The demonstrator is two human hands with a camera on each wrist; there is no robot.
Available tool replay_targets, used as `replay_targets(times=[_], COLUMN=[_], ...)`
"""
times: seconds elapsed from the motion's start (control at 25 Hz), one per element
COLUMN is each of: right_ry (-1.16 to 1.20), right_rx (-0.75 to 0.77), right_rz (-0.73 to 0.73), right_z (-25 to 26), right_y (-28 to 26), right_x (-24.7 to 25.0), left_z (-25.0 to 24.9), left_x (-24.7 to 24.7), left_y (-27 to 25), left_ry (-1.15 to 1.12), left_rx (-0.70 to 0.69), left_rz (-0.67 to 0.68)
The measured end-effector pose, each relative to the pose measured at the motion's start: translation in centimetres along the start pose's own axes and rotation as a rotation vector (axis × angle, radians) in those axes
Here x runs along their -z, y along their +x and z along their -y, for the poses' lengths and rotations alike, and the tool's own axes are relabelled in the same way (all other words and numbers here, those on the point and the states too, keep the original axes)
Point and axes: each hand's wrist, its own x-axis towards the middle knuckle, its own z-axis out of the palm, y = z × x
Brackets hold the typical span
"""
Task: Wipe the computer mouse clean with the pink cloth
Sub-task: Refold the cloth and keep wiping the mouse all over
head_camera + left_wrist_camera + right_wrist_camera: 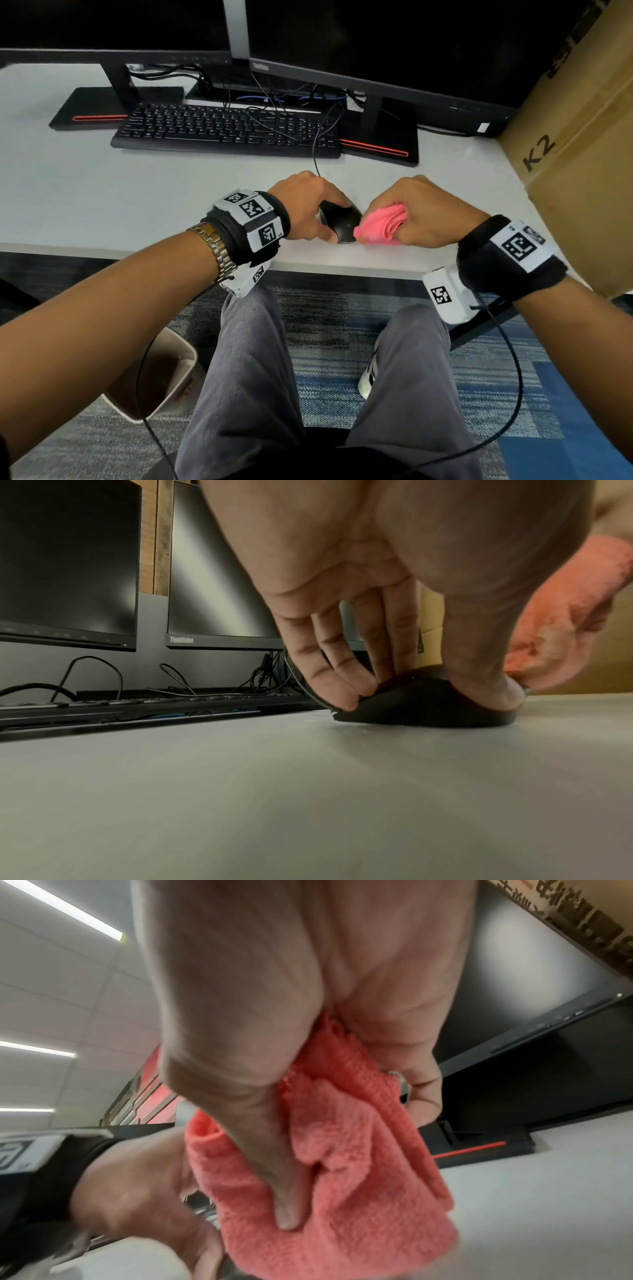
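A black wired computer mouse point(340, 222) point(424, 704) lies on the grey desk point(137, 192) near its front edge. My left hand point(308, 209) point(394, 631) grips it from above, fingers on its far side and thumb on its near end. My right hand point(421, 212) point(291, 1042) holds a bunched pink cloth point(382, 224) point(342, 1164) point(565, 620), thumb pressed into the folds. The cloth's end touches the mouse's right side. The mouse is mostly hidden in the right wrist view.
A black keyboard point(226, 132) and two dark monitors on stands point(376, 137) fill the back of the desk, with loose cables point(318, 150). A large cardboard box point(582, 154) stands at the right. A waste bin point(161, 377) sits on the floor.
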Motion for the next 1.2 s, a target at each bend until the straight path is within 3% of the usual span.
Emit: replay_targets(times=[0.2,0.44,0.6,0.88,1.2], right_ry=[0.056,0.045,-0.036,-0.083,-0.083], right_rx=[0.018,-0.012,0.022,-0.062,-0.146], right_rz=[0.037,-0.091,-0.022,-0.08,-0.053], right_z=[0.6,0.7,1.8,3.6,6.0], right_y=[-0.1,1.2,2.0,3.0,4.0], right_x=[-1.1,1.7,0.4,0.1,-0.3], left_z=[0.2,-0.2,-0.6,-1.3,-0.6], left_x=[-0.2,0.2,0.4,1.2,2.4], left_y=[0.0,0.0,-0.3,-1.0,-0.7], left_ry=[0.002,0.019,0.017,0.046,0.01], left_rx=[0.016,0.033,0.046,0.082,0.1], left_rz=[-0.007,0.008,0.016,0.061,0.164])
